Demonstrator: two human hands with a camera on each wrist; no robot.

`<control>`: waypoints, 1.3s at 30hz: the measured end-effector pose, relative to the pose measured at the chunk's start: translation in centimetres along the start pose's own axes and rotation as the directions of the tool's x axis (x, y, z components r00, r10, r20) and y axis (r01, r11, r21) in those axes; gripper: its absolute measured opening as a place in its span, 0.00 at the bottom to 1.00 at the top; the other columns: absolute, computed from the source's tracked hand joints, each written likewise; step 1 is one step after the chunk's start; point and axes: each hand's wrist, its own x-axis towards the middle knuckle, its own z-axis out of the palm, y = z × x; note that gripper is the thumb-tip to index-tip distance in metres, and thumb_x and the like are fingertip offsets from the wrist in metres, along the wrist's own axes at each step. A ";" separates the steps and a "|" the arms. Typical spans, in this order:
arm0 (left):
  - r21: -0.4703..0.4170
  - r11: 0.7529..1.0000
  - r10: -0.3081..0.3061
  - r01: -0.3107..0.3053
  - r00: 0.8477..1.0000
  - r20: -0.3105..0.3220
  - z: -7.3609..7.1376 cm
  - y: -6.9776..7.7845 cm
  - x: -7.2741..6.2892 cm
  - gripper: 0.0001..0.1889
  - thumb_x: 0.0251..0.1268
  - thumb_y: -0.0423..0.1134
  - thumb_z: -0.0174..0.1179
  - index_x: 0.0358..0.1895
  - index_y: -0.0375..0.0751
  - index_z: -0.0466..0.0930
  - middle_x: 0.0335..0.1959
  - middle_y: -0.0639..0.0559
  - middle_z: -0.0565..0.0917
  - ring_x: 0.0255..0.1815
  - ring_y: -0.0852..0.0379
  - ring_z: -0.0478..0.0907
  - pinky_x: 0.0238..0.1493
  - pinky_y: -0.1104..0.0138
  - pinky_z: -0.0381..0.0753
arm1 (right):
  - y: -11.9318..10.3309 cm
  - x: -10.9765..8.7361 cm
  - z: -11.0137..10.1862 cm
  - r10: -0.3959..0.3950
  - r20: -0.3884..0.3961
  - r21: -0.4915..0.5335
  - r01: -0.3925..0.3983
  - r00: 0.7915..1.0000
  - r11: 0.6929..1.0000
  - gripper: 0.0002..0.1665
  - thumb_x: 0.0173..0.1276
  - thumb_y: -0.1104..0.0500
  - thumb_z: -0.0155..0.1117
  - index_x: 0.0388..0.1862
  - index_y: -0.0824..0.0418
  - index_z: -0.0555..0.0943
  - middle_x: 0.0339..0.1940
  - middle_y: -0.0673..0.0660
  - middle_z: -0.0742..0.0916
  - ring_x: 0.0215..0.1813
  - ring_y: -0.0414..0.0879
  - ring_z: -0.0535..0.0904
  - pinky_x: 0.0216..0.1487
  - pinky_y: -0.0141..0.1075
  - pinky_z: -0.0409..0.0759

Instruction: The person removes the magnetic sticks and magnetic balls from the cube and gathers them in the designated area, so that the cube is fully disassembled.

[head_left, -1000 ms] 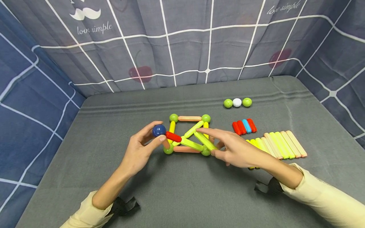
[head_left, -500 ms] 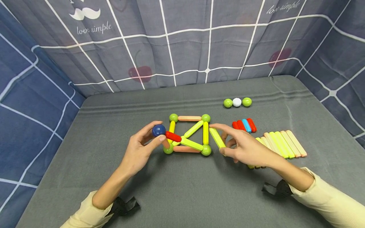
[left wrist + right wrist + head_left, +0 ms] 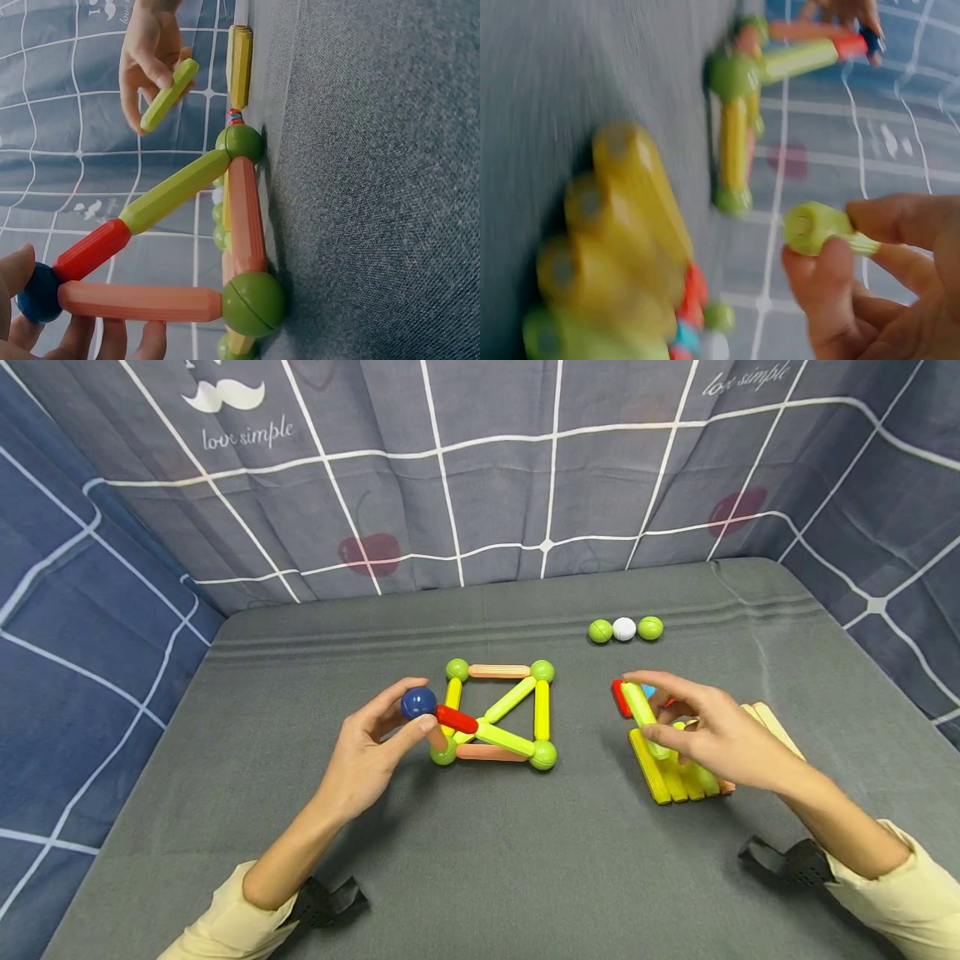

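My left hand (image 3: 367, 756) grips a dark blue ball (image 3: 418, 702) between thumb and fingers, raised over the left front corner of a square frame of magnetic rods. From the ball, a short red rod (image 3: 93, 250) joins a yellow-green rod (image 3: 176, 191) sloping down to a green corner ball (image 3: 543, 755). An orange rod (image 3: 142, 301) links the blue ball to the other front green ball (image 3: 253, 304). Over on the right, my right hand (image 3: 720, 735) pinches a loose yellow-green rod (image 3: 643, 718), held above the row of yellow rods (image 3: 660, 777).
Two green balls and a white ball (image 3: 624, 628) line up at the back right. Short red rods (image 3: 620, 699) and a blue one lie partly behind my right hand. More long rods (image 3: 776, 727) lie beside it. A grey-blue checked cloth (image 3: 495, 510) stands behind the table.
My right hand has carried the yellow-green rod from above the frame rightward to over the row of rods. My left hand has stayed in place on the blue ball.
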 end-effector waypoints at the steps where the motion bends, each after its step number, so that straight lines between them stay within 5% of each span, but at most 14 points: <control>1: 0.000 1.000 -0.001 0.001 1.000 0.001 0.0 0.0 0.0 0.23 0.68 0.35 0.64 0.65 0.44 0.75 0.51 0.46 0.84 0.54 0.51 0.79 0.55 0.53 0.76 | 0.2 -0.3 -0.7 0.004 -0.006 -0.024 -0.004 1.000 1.000 0.34 0.67 0.68 0.67 0.70 0.51 0.72 0.38 0.55 0.81 0.33 0.45 0.80 0.24 0.38 0.79; 8: 0.005 1.000 -0.004 0.004 1.000 -0.004 0.0 0.0 0.1 0.22 0.69 0.36 0.63 0.65 0.44 0.75 0.49 0.45 0.84 0.54 0.51 0.79 0.58 0.48 0.72 | 3.1 -2.6 -5.1 0.116 -0.081 -0.158 -0.128 0.990 0.979 0.34 0.66 0.67 0.67 0.70 0.56 0.70 0.38 0.57 0.81 0.30 0.43 0.79 0.25 0.33 0.75; 17: 0.011 1.000 -0.002 0.002 1.000 -0.007 0.0 0.0 0.1 0.22 0.70 0.36 0.62 0.65 0.43 0.75 0.48 0.45 0.84 0.55 0.50 0.78 0.60 0.48 0.71 | 7.9 -5.0 -9.1 0.352 -0.112 -0.230 -0.369 0.929 0.901 0.34 0.70 0.62 0.65 0.72 0.64 0.65 0.38 0.60 0.79 0.26 0.45 0.75 0.22 0.37 0.75; 24: 0.002 1.000 -0.005 0.005 1.000 -0.006 0.0 -0.1 0.1 0.22 0.69 0.36 0.63 0.65 0.44 0.75 0.49 0.45 0.84 0.55 0.50 0.78 0.59 0.47 0.71 | 10.7 -6.0 -9.8 0.413 -0.022 -0.255 -0.405 0.910 0.878 0.34 0.69 0.65 0.63 0.71 0.71 0.63 0.32 0.56 0.78 0.21 0.43 0.71 0.21 0.36 0.71; 34: -0.003 1.000 -0.005 0.005 1.000 -0.007 0.1 -0.1 0.1 0.22 0.69 0.36 0.63 0.65 0.43 0.75 0.50 0.45 0.84 0.55 0.50 0.78 0.59 0.47 0.71 | 11.4 -5.8 -9.9 0.527 0.072 -0.348 -0.473 0.847 0.809 0.33 0.77 0.57 0.55 0.72 0.75 0.60 0.35 0.55 0.79 0.27 0.44 0.71 0.24 0.36 0.73; 39: -0.003 1.000 -0.003 0.003 1.000 -0.008 0.1 -0.1 0.1 0.22 0.69 0.36 0.63 0.65 0.43 0.75 0.50 0.45 0.84 0.55 0.50 0.78 0.59 0.47 0.71 | 11.3 -5.9 -9.9 0.522 0.059 -0.352 -0.472 0.851 0.808 0.33 0.77 0.60 0.54 0.71 0.78 0.58 0.38 0.60 0.82 0.31 0.45 0.73 0.25 0.36 0.75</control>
